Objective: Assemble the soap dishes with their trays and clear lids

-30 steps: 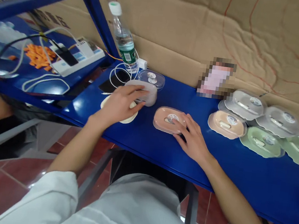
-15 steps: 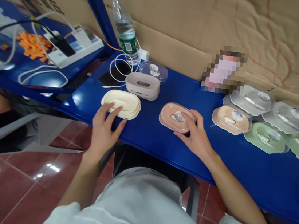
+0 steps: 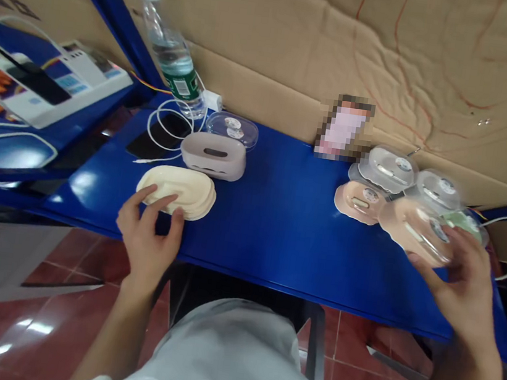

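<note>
Cream oval plastic pieces [image 3: 178, 185] lie stacked at the table's left, and my left hand [image 3: 149, 235] rests its spread fingertips on their near edge without gripping. On the right, my right hand [image 3: 464, 274] grips a pinkish oval case with a clear cover [image 3: 416, 230] by its right end. This case is tilted and hides part of the green case [image 3: 467, 221] behind it. Directly left of it sits a peach case [image 3: 359, 201] with a label. Two grey cases, a nearer one [image 3: 387, 168] and another [image 3: 438, 188], stand behind.
A greyish oval holder [image 3: 214, 155] with a slot stands behind the cream pieces, near a clear lid [image 3: 233, 128]. A water bottle [image 3: 172, 58], a white cable [image 3: 159, 121] and a dark phone-like slab [image 3: 147, 145] are at the back left. A blurred-out upright panel [image 3: 343, 127] leans against the cardboard.
My right hand has carried the pinkish case from the table's middle to the group of cases at right. My left hand stays on the cream pieces. The view has shifted right.
</note>
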A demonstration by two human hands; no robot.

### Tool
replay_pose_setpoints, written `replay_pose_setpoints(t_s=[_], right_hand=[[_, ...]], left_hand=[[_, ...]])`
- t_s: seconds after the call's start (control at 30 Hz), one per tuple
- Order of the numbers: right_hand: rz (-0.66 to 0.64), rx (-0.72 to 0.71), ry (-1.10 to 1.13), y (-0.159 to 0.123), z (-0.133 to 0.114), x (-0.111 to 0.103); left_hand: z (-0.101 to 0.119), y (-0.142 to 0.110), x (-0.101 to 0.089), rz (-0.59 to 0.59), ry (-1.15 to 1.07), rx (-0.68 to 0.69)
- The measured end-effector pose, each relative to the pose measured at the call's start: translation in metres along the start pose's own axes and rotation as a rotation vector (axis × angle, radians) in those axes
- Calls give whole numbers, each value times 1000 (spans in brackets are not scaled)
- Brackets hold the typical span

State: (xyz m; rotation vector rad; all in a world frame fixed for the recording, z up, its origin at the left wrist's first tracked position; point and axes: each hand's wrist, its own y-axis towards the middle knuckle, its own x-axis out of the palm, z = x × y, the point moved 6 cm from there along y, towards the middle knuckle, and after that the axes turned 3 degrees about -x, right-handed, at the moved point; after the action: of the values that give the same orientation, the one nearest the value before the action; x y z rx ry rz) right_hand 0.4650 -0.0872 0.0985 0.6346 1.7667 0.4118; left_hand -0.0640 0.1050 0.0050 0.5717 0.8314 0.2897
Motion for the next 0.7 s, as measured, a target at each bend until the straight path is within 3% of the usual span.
replay_pose_setpoints(t_s=[0.07, 0.13, 0.33, 0.47, 0.6, 0.7], right_hand=[[68, 12, 3, -10, 28, -1], [74, -15, 39, -9, 40, 10], [-61, -125, 37, 30, 28, 59], [-91, -151, -63, 38, 26, 72], [15, -240, -109, 30, 0, 77], [5, -339, -91, 28, -47, 95]], left_hand=[[-1, 1, 6, 4, 36, 2], [-1, 1, 9, -9, 56, 5], [2, 0, 9, -65, 107, 41], [0, -2, 10, -91, 122, 46], [-4, -5, 9, -65, 109, 29], [-6, -7, 9, -44, 103, 7]])
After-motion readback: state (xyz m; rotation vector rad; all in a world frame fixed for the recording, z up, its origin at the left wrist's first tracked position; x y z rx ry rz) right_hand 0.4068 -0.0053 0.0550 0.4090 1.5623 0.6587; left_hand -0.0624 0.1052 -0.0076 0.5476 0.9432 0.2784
